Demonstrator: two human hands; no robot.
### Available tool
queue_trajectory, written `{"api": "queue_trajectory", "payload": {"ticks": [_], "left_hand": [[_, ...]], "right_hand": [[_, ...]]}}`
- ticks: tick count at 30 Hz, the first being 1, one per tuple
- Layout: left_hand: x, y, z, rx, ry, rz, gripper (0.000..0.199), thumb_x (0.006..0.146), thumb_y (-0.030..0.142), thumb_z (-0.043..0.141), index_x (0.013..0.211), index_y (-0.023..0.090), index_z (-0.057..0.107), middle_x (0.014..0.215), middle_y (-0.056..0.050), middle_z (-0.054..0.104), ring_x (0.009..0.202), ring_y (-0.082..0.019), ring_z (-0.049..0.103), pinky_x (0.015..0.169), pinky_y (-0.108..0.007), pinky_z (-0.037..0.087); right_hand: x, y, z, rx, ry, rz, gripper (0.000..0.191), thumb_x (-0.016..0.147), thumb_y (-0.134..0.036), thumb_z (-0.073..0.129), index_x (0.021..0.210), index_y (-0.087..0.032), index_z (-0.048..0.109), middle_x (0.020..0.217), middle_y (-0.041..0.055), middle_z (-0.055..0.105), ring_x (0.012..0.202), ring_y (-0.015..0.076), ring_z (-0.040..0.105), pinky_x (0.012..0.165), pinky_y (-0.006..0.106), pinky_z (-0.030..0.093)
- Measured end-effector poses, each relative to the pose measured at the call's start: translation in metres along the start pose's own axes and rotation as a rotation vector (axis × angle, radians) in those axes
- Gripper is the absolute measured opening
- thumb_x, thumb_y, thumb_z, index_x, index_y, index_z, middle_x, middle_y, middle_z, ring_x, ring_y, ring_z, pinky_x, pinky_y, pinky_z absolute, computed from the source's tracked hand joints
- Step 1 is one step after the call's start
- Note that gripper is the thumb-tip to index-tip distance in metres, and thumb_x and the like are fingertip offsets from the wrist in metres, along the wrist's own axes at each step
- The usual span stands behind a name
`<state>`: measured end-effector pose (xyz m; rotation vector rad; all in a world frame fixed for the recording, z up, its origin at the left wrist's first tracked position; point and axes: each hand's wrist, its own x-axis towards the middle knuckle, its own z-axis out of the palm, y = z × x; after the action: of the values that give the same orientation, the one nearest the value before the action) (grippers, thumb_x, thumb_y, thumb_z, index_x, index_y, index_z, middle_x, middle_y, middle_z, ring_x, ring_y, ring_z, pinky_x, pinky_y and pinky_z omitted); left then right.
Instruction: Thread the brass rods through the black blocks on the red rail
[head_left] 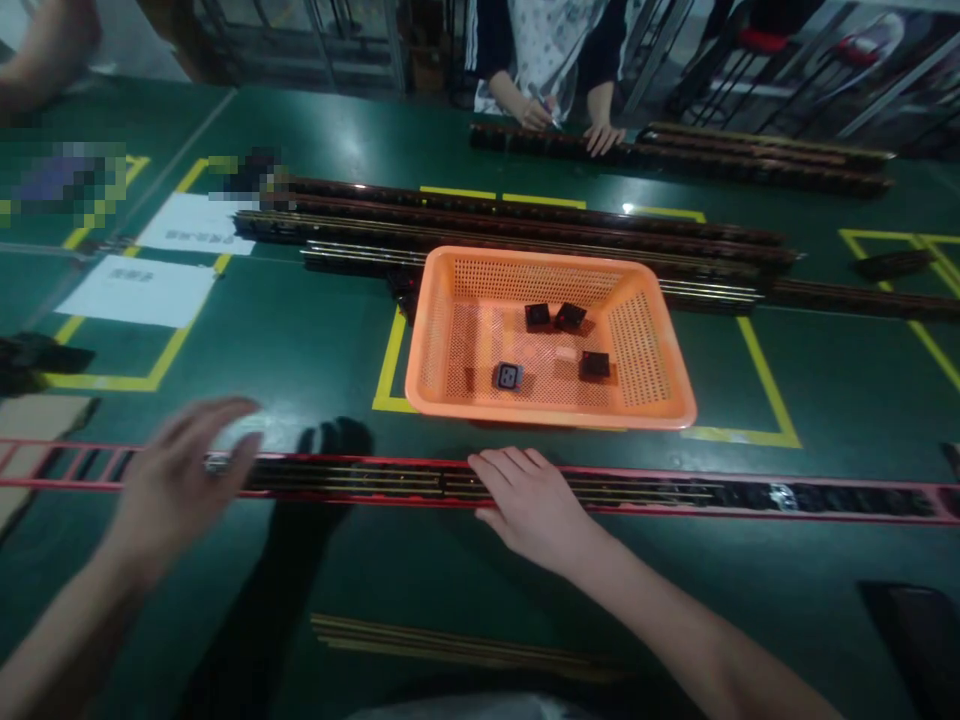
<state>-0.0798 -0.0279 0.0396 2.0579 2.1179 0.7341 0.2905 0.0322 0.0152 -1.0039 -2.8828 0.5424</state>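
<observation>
A long, narrow red-edged frame (405, 501) crosses the green table from left to right, with thin brass-coloured strips and dark parts inside it. My right hand (532, 505) rests on the middle of the frame, its fingers over the far edge. Above the left part of the frame is my left hand (187, 480), slightly blurred, with thumb and fingers apart and nothing visible between them. Beyond the frame stands an orange perforated basket (551, 410), holding several small black blocks (595, 365).
Long dark bars (525, 225) lie behind the basket. Loose brass strips (450, 645) are near the front edge. White papers (139, 290) lie at the left. Across the table, a person's hands (604, 137) touch more dark bars. A dark object (915, 635) is at the right.
</observation>
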Motion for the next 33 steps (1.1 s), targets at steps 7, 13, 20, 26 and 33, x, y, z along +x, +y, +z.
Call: {"api": "queue_trajectory", "payload": {"ticks": [7,13,20,26,33], "left_hand": [[-0.022,0.166,0.096,-0.058,-0.184,0.458,0.044,0.091,0.034,0.061,0.131,0.017,0.053,0.128,-0.012,0.064,0.115,-0.025,0.059,0.102,-0.044,0.048],[-0.011,0.226,0.141,-0.009,-0.370,0.431,0.056,0.088,0.041,0.066,0.136,0.016,0.051,0.134,-0.011,0.062,0.121,-0.028,0.056,0.105,-0.045,0.043],[-0.006,0.234,0.153,0.105,-0.417,0.406,0.054,0.089,0.039,0.066,0.136,0.017,0.051,0.130,-0.010,0.064,0.116,-0.027,0.060,0.096,-0.042,0.047],[-0.005,0.230,0.149,0.117,-0.413,0.436,0.052,0.090,0.039,0.065,0.135,0.016,0.052,0.130,-0.011,0.064,0.117,-0.027,0.060,0.095,-0.042,0.047],[-0.006,0.222,0.144,0.128,-0.411,0.433,0.052,0.090,0.038,0.065,0.134,0.014,0.052,0.131,-0.012,0.064,0.118,-0.027,0.060,0.097,-0.042,0.046]], "right_hand": [[-0.042,0.020,-0.009,0.030,0.147,0.048,0.057,0.088,-0.032,0.067,0.141,-0.017,0.051,0.141,0.0136,0.059,0.131,0.0291,0.052,0.115,0.053,0.036],[-0.112,0.066,-0.012,0.003,0.306,0.201,0.044,0.090,-0.032,0.065,0.130,-0.018,0.059,0.133,0.0119,0.065,0.125,0.0274,0.057,0.116,0.056,0.034],[-0.150,0.099,-0.011,-0.047,0.288,0.334,0.051,0.088,-0.034,0.065,0.137,-0.021,0.055,0.136,0.0110,0.063,0.127,0.0303,0.056,0.117,0.063,0.027],[-0.151,0.112,-0.011,-0.052,0.249,0.353,0.053,0.085,-0.031,0.071,0.135,-0.018,0.057,0.129,0.0108,0.066,0.120,0.0289,0.059,0.112,0.055,0.037],[-0.141,0.110,-0.010,-0.022,0.269,0.292,0.052,0.084,-0.031,0.074,0.132,-0.016,0.059,0.128,0.0117,0.067,0.119,0.0293,0.059,0.104,0.051,0.043]]}}
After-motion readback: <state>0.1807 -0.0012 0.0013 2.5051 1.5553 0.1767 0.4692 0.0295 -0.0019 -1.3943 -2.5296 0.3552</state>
